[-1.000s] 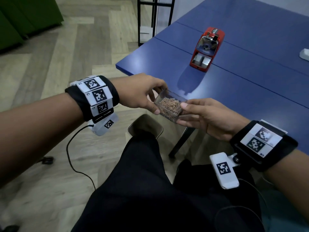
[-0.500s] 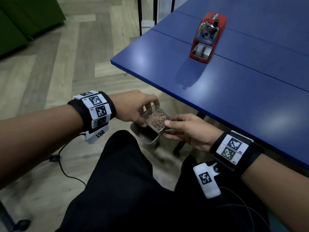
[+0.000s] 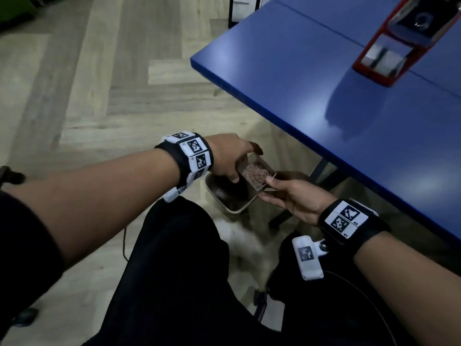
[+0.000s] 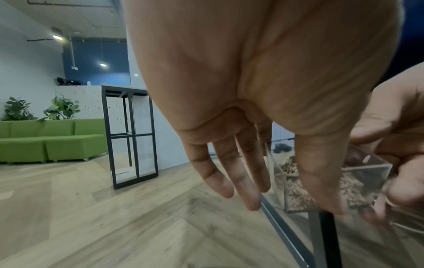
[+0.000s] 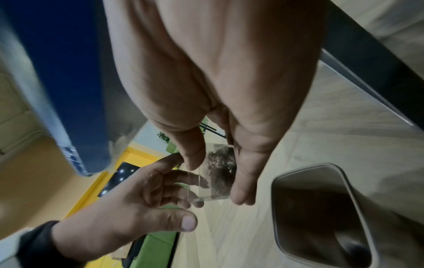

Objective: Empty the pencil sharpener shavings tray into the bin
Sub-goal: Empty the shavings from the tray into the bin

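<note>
Pinching the shavings tray (image 3: 265, 164), the right hand (image 3: 296, 198) holds it over the far rim of the bin (image 3: 225, 208), below the tabletop (image 3: 324, 96) edge; the left hand (image 3: 229, 158), fingers loose, touches its other wall. Tip now, I'd say, and shavings (image 3: 255, 174) miss onto the floor (image 3: 99, 96). Right wrist view shows the bin mouth offset sideways; head view doesn't.

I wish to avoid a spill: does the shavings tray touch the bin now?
Apart. The right wrist view shows bare floor between the shavings tray, pinched by the right hand, and the rim of the bin.
</note>
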`<action>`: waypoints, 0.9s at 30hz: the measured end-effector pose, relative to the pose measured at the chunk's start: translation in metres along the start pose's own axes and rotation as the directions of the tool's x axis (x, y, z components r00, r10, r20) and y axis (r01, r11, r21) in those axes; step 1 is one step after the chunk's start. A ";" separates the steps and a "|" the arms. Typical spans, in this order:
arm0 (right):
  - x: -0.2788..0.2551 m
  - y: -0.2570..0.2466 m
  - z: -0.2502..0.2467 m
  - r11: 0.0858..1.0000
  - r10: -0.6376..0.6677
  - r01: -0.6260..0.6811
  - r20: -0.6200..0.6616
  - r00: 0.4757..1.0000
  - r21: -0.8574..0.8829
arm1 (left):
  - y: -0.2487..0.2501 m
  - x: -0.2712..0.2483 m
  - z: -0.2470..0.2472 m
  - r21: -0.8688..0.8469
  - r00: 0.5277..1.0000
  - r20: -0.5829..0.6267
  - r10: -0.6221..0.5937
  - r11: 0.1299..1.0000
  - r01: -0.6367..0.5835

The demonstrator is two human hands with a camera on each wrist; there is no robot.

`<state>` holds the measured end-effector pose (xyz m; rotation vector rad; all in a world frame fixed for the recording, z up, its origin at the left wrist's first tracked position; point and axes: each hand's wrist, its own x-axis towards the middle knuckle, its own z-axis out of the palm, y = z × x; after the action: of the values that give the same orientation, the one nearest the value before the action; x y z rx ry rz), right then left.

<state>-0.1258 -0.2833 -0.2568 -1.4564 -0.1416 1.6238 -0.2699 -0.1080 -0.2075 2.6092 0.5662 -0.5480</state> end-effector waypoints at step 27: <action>0.212 0.086 -0.032 0.577 -0.371 -0.070 -0.337 0.865 -0.814 | -0.118 0.158 0.151 -0.034 0.963 0.200 -0.181 0.981 0.191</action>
<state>-0.1196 -0.2050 -0.4738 -2.4314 -0.8030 0.9860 -0.2342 -0.0333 -0.4420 2.4305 0.7543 -0.8275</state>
